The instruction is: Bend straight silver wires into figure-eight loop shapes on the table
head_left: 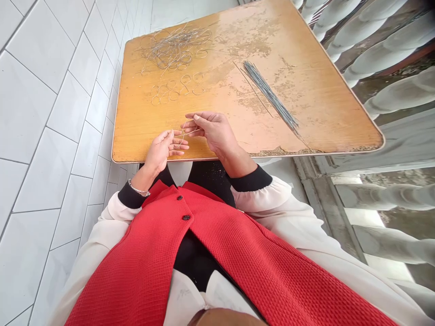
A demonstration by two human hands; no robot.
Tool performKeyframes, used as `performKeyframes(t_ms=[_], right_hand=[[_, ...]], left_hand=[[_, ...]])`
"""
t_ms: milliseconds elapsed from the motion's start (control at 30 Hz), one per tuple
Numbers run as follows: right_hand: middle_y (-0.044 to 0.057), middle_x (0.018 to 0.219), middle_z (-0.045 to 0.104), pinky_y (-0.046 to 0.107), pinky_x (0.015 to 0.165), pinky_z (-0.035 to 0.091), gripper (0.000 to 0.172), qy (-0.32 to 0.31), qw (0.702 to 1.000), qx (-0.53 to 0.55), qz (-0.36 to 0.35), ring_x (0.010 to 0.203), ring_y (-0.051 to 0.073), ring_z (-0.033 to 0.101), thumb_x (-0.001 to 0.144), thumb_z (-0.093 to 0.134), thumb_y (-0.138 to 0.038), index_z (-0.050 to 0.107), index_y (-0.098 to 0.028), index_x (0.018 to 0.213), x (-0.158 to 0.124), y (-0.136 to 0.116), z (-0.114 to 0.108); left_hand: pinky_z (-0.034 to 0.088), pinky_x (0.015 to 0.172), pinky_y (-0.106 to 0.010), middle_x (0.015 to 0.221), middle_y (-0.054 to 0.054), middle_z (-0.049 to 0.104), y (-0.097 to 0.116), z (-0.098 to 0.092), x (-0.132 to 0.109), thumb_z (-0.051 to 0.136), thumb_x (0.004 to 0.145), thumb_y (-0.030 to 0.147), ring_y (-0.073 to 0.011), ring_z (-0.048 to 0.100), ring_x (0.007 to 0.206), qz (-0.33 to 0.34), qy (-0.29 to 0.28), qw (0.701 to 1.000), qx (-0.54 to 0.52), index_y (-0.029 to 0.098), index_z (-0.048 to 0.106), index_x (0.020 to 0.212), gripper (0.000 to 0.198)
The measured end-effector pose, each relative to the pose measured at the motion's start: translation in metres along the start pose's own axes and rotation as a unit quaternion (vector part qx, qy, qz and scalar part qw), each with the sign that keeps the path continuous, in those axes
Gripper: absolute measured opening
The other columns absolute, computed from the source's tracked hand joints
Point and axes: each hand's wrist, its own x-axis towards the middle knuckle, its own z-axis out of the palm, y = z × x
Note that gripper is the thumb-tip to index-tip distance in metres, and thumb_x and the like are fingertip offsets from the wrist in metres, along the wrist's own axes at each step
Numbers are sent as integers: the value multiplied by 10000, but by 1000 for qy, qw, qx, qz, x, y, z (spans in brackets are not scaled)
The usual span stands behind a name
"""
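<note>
Lightly, my left hand and right hand pinch one thin, bent silvery wire over the near edge of a worn, yellow-brown tabletop. Beyond lie looped, silvery wire shapes in a row.

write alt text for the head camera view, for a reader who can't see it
A person's left hand and right hand hold a thin bent wire between them near the close edge of a worn table. Beyond the hands lie a row of looped wires and a tangled wire pile, with a bundle of straight wires to the right.
</note>
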Motion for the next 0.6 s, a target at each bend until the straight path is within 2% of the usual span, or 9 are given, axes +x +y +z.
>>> performKeyframes(t_ms=[200, 367, 467, 600], right_hand=[[40, 774, 768, 197, 555, 509, 101, 3, 999, -32, -26, 613, 98, 670, 944, 708, -261, 732, -167, 917, 4, -2, -2], [28, 751, 764, 218, 575, 534, 50, -43, 998, -39, -29, 606, 108, 666, 903, 756, -221, 751, -179, 877, 9, -14, 0], [17, 739, 758, 226, 575, 551, 48, -75, 996, -38, -29, 592, 108, 648, 889, 778, -212, 760, -188, 852, 10, -17, 1], [21, 748, 763, 229, 563, 558, 82, -91, 995, -22, -25, 570, 101, 625, 891, 787, -240, 769, -195, 825, 11, -15, 1]], left_hand=[[561, 702, -213, 881, -82, 778, 6, -3, 0, 503, 1028, 531, -137, 759, 778, -28, -34, 999, -17, 149, 644, 1055, 408], [576, 717, -249, 896, -111, 792, 12, -8, 9, 501, 1006, 594, -163, 764, 794, -93, -98, 991, -14, 143, 690, 1009, 490], [544, 646, -215, 861, -102, 781, 14, -7, 11, 495, 1015, 574, -135, 727, 721, -117, -113, 987, -10, 139, 714, 1004, 487], [448, 528, -170, 773, -61, 726, 13, -3, 11, 512, 1016, 554, -81, 627, 602, -104, -97, 990, -21, 141, 719, 969, 464]])
